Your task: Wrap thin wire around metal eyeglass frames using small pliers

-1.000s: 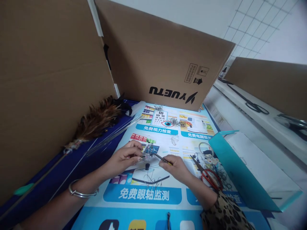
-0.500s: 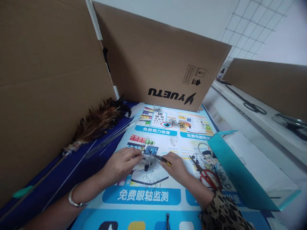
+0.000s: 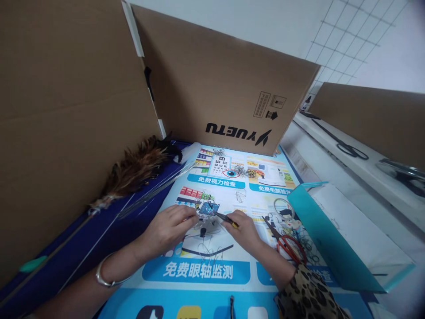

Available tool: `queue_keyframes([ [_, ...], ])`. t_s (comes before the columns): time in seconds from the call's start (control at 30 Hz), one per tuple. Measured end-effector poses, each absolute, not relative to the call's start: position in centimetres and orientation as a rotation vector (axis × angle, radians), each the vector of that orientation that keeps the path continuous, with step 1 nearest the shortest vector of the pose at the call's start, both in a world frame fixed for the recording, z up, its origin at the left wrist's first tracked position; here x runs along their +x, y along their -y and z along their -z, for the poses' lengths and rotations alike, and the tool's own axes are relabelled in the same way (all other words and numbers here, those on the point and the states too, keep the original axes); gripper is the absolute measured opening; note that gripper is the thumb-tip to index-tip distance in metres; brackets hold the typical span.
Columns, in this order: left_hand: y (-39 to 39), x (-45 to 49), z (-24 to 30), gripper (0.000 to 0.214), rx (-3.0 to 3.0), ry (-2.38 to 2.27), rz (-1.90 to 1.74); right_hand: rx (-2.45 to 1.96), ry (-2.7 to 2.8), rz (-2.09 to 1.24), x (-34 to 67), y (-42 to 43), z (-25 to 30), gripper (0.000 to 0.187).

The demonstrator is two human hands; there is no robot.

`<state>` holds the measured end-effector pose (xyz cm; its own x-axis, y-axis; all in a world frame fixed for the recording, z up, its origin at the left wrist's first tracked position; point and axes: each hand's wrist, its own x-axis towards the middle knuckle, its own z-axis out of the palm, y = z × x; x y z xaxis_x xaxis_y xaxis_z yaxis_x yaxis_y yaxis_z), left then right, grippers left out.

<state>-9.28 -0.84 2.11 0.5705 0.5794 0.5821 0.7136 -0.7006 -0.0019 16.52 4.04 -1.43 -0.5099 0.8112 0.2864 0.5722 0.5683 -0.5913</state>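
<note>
My left hand (image 3: 172,227), with a silver bangle on its wrist, is closed in a pinch on one side of a thin wire piece (image 3: 208,207). This piece looks like a loose ring of fine wire with small dark bits; its exact kind is too small to tell. My right hand (image 3: 243,229) is wrapped round the yellow-and-black handles of pliers (image 3: 226,219). Their narrow tip points left at the wire piece; whether the jaws grip it is unclear. Loose bent wires (image 3: 210,254) lie just below, on the printed sheet.
Red-handled scissors (image 3: 287,243) and wire rings (image 3: 308,250) lie right of my right arm, beside a teal-edged open box (image 3: 352,235). Wire clusters (image 3: 241,170) sit farther back. A feather duster (image 3: 133,168) and long straight wires (image 3: 159,188) lie left. Cardboard panels (image 3: 219,79) enclose the back and left.
The pliers' tip has shifted slightly up and right, and the wire piece's dark bits sit differently. Both hands remain nearly in place.
</note>
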Motion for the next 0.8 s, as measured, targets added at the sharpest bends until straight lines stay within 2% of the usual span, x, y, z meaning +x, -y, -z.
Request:
queue_keyframes([
  [0.37,0.4,-10.2,-2.0,0.02,-2.574,1.191,0.748,-1.126,2.322,-0.564,16.6,-3.9,1.1,0.023],
  [0.57,-0.8,-11.2,-1.3,0.014,-2.455,1.517,1.039,-1.135,2.33,-0.533,16.6,-3.7,1.0,0.023],
  [0.8,-1.9,-11.6,-1.5,0.014,-2.662,1.697,1.32,-1.154,2.32,-0.528,16.5,-3.5,0.6,0.019],
])
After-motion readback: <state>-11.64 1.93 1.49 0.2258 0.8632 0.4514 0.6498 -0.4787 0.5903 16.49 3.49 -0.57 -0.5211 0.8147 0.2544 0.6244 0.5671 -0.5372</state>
